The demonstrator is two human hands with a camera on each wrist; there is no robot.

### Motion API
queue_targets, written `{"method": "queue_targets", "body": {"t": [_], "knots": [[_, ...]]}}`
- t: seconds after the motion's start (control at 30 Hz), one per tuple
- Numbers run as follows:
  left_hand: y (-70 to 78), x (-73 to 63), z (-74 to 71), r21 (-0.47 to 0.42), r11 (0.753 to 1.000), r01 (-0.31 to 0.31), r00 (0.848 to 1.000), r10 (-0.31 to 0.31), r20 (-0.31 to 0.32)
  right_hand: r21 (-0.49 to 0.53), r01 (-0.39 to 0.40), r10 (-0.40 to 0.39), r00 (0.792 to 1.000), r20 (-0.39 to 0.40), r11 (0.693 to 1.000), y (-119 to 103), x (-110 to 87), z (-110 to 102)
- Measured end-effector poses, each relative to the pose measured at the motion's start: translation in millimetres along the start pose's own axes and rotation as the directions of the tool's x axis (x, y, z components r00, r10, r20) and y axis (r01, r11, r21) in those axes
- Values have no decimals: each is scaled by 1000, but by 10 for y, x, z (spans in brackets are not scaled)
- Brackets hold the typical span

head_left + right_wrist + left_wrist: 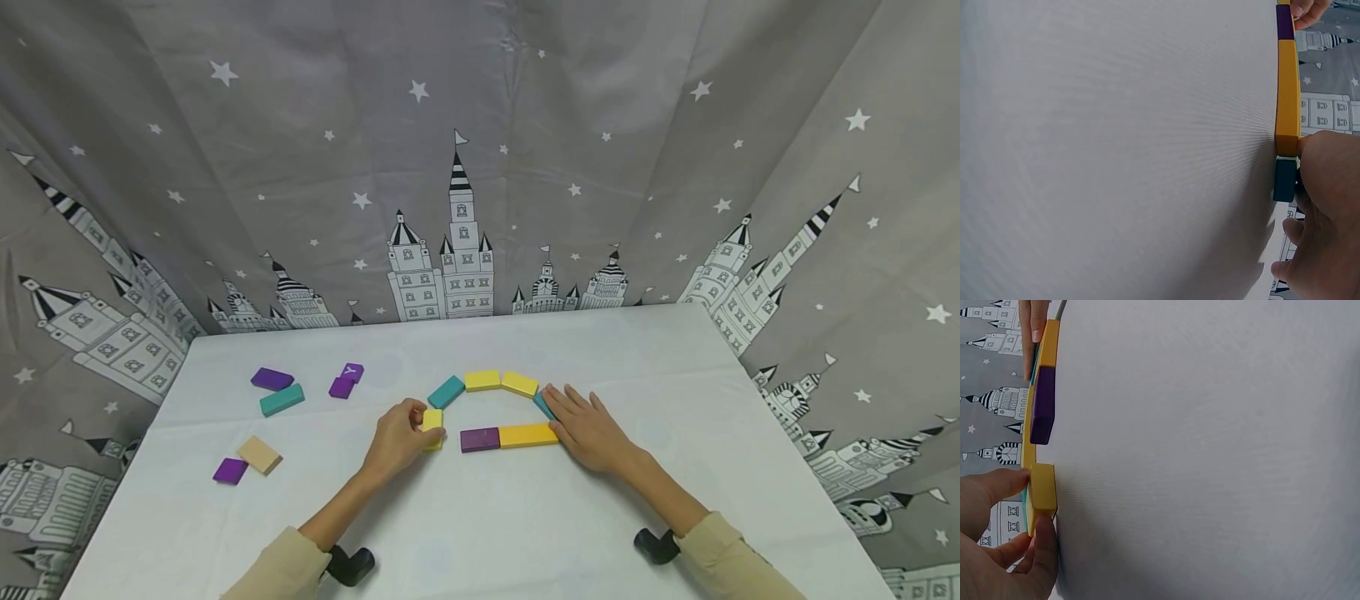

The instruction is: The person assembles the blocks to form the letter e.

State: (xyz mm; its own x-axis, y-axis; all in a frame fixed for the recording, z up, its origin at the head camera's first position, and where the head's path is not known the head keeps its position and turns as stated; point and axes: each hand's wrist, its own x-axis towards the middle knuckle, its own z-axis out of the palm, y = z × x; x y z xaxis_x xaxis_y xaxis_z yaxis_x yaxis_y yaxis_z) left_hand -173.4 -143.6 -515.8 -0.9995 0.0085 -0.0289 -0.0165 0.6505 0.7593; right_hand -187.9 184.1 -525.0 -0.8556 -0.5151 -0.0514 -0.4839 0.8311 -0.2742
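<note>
My left hand (399, 435) pinches a yellow block (432, 423) between thumb and fingers; the left wrist view shows the same yellow block (1044, 489) from its end. My right hand (592, 432), fingers stretched out, rests over a teal block (544, 406) and hides part of it; the thumb side touches the end of an orange block (525, 435). A purple block (480, 440) lies end to end with that orange one. Above them, a teal block (446, 392) and two yellow blocks, one left (482, 381) and one right (520, 383), form a curved row.
On the table's left lie a purple block (272, 379), a teal block (282, 400), a tan block (259, 455) and a purple piece (230, 471). Two small purple pieces (342, 387) touch nearer the middle. A grey castle-print curtain (525, 167) hangs behind the white table (487, 533).
</note>
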Motion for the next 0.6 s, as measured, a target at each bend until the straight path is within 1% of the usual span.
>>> {"method": "queue_targets", "body": {"t": [0.2, 0.37, 0.47, 0.6], "knots": [[1, -2, -1, 0, 1000, 10, 1000, -10, 5, 2, 1, -1, 1000, 0, 1000, -2, -5, -5], [-34, -14, -28, -1, 1000, 17, 1000, -17, 8, 10, 6, -6, 1000, -8, 1000, -7, -7, -10], [-69, -33, -79, -4, 1000, 11, 1000, -11, 0, 10, 7, -7, 1000, -12, 1000, -9, -9, -12], [-159, -34, -204, 2, 1000, 8, 999, -8, -38, 8, 7, -7, 1000, -12, 1000, -6, -10, -8]]}}
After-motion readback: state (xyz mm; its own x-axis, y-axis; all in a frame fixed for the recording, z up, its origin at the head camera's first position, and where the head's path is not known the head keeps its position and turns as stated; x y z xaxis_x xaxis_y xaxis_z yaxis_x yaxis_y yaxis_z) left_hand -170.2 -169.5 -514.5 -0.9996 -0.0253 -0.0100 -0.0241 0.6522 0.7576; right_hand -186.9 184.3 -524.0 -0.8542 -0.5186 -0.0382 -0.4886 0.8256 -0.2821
